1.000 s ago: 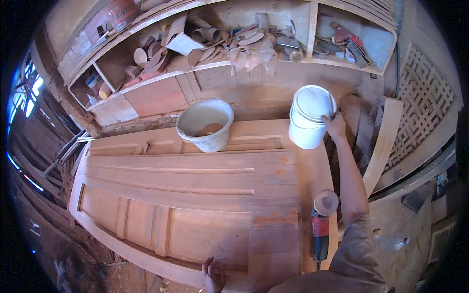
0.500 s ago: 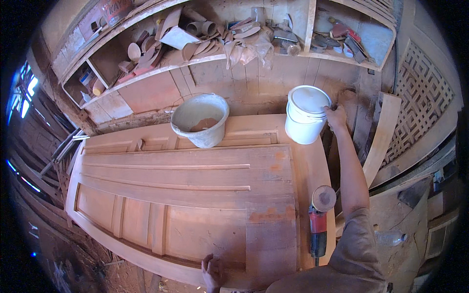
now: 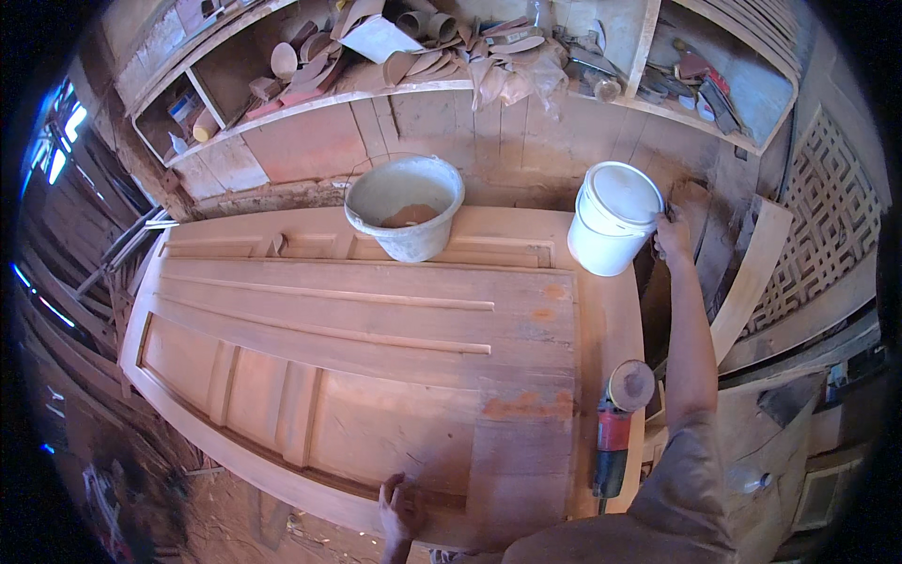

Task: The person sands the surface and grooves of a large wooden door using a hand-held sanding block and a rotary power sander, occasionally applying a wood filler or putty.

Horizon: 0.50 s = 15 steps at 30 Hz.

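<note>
A white lidded plastic bucket (image 3: 611, 230) stands at the far right end of a large wooden door panel (image 3: 376, 428). My right hand (image 3: 672, 235) is closed at the bucket's right side, just below the lid's rim, its fingers partly hidden. Resting at the door's near edge is my left hand (image 3: 399, 508), with loosely bent fingers apart and nothing in them. Farther back on the door sits a grey basin (image 3: 404, 209) with brown powder inside. Near my right forearm lies a red and black power sander (image 3: 615, 437) with a round disc.
Behind the door, a wooden shelf (image 3: 413, 89) holds sanding discs, cups and scraps. A lattice panel (image 3: 827, 216) and a pale board (image 3: 752, 282) lean at the right. One clear plastic bottle (image 3: 747, 481) lies low at the right.
The view has shifted a little. My right hand has moved from the lid's edge slightly down along the bucket's side. My left hand stays by the door's near edge.
</note>
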### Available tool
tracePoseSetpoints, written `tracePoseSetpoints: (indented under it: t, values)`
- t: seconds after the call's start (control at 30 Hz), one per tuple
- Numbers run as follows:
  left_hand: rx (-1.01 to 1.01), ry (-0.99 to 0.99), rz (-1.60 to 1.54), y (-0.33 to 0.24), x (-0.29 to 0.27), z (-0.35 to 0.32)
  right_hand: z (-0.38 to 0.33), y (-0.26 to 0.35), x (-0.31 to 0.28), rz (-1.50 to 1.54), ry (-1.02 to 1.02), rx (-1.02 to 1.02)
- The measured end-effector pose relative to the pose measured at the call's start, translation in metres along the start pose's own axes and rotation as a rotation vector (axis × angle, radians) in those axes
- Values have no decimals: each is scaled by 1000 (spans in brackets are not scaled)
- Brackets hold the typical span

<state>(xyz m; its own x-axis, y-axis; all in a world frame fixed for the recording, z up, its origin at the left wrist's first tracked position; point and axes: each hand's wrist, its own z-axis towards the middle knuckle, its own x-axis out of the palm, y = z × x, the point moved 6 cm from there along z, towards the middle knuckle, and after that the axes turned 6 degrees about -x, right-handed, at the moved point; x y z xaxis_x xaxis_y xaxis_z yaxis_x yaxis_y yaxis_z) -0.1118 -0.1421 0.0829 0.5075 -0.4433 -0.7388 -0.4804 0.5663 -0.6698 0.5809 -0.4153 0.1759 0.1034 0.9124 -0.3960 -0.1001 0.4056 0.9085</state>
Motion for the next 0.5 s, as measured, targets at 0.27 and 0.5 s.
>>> tracePoseSetpoints:
  t: [0.27, 0.5]
  values:
    - [-67, -12, 23, 11, 10, -4, -44, 88, 26, -653, -13, -576]
    - [-320, 8, -424, 30, 17, -10, -10, 99, 77, -906, 200, -421]
